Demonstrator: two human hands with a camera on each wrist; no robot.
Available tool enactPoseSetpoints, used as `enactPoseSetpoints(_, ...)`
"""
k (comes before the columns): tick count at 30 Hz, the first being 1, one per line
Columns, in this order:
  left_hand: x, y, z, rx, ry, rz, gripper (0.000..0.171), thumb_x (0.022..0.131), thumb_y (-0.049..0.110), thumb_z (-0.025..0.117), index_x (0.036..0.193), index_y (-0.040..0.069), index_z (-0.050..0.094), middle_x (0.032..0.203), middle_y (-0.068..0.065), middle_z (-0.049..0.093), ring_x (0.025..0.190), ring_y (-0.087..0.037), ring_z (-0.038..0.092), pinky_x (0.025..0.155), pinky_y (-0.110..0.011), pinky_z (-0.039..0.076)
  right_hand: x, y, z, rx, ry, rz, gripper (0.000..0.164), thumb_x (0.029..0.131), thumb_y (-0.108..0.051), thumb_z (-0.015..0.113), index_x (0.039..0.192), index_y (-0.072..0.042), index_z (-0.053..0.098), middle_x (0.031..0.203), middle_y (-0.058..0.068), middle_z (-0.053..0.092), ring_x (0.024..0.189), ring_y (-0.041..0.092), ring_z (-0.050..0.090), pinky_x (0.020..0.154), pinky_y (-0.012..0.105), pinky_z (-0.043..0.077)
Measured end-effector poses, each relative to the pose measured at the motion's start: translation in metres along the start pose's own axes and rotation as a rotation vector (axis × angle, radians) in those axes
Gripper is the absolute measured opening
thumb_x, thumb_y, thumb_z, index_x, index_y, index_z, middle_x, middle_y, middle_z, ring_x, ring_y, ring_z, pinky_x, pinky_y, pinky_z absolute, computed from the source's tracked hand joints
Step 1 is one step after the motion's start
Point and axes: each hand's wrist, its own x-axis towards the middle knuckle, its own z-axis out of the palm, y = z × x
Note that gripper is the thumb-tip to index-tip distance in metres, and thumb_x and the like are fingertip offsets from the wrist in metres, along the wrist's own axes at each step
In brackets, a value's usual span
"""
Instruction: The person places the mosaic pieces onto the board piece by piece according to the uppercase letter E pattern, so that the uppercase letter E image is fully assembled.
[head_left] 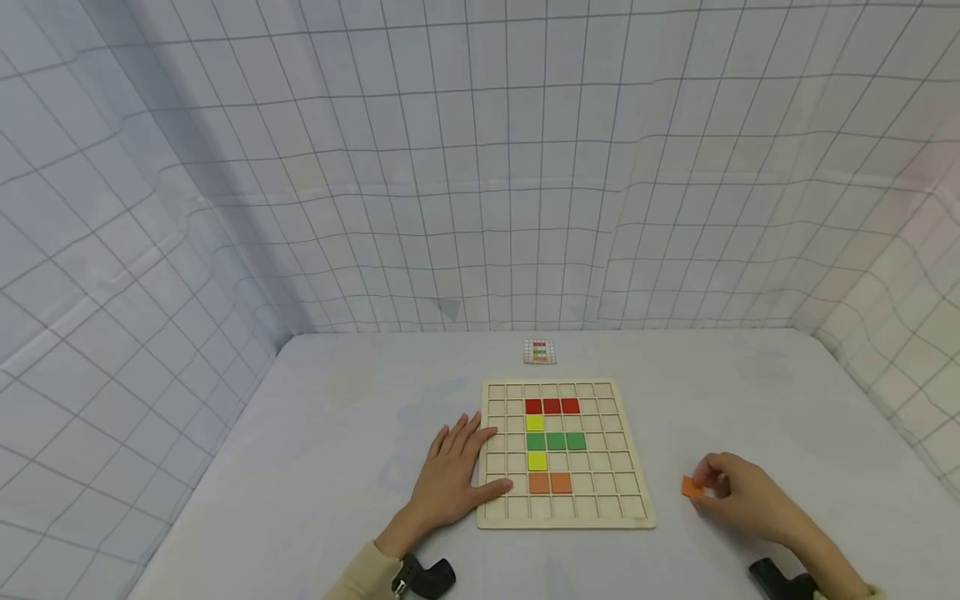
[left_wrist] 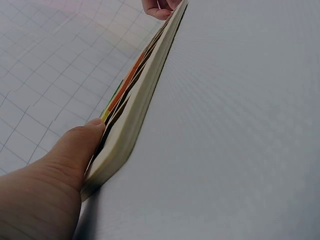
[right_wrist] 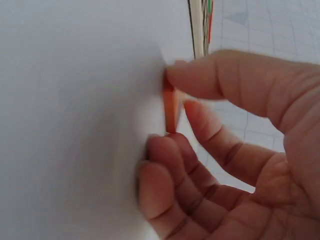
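A pale wooden grid board (head_left: pixel 611 507) lies flat on the table. Set in its cells are a row of red tiles (head_left: pixel 552 407), a yellow tile (head_left: pixel 534 422), a row of green tiles (head_left: pixel 555 442), another yellow tile (head_left: pixel 537 461) and two orange tiles (head_left: pixel 550 483). My left hand (head_left: pixel 450 479) rests with spread fingers at the board's left edge, its thumb (left_wrist: pixel 82 142) over the rim. To the right of the board, my right hand (head_left: pixel 750 496) pinches a loose orange tile (head_left: pixel 692 487) between thumb and fingers, close over the table.
Behind the board lies a small card (head_left: pixel 540 352) printed with a coloured grid pattern. A white table (head_left: pixel 337 433) bears everything, enclosed at back and sides by white grid-patterned cloth (head_left: pixel 480 183). Black devices (head_left: pixel 427 577) are strapped to both wrists.
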Motion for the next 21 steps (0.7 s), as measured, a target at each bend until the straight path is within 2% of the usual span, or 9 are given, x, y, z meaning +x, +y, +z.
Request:
enactPoseSetpoints(3,0.000,0.001,0.001,-0.001,-0.002,0.002,0.083,0.083,0.072,0.048,0.144,0.017,0.039,0.153,-0.009,0.026,0.142,-0.025,0.014,0.112,-0.045,0.006,0.006,-0.005,0.003,0.020,0.004,0.034,0.021,0.075,-0.009,0.078,0.084,-0.010,0.059,0.078,-0.001,0.052,0.066,0.013,0.045,0.055,0.025,0.039)
enactPoseSetpoints(8,0.000,0.002,0.002,-0.003,-0.006,0.002,0.083,0.083,0.072,0.048,0.144,0.017,0.039,0.153,-0.009,0.027,0.142,-0.025,0.014,0.112,-0.044,0.005,0.011,-0.011,0.006,0.043,0.004,0.074,0.029,0.071,-0.006,0.079,0.095,-0.006,0.062,0.078,0.000,0.051,0.065,0.014,0.046,0.054,0.025,0.039)
enactPoseSetpoints(15,0.001,0.002,0.001,-0.003,-0.007,-0.001,0.083,0.083,0.071,0.049,0.145,0.017,0.038,0.153,-0.009,0.026,0.142,-0.025,0.014,0.112,-0.045,0.005,0.014,-0.012,0.009,0.024,0.024,0.048,0.027,0.071,-0.007,0.079,0.093,-0.008,0.063,0.082,-0.001,0.055,0.069,0.016,0.045,0.056,0.025,0.040)
enactPoseSetpoints(21,0.002,0.002,-0.001,-0.007,-0.006,0.000,0.083,0.084,0.071,0.049,0.145,0.017,0.038,0.153,-0.009,0.026,0.142,-0.025,0.014,0.112,-0.044,0.005,0.015,-0.018,0.011,0.070,0.031,0.038,0.027,0.072,-0.005,0.079,0.091,-0.008,0.059,0.081,0.000,0.056,0.068,0.015,0.047,0.055,0.025,0.041)
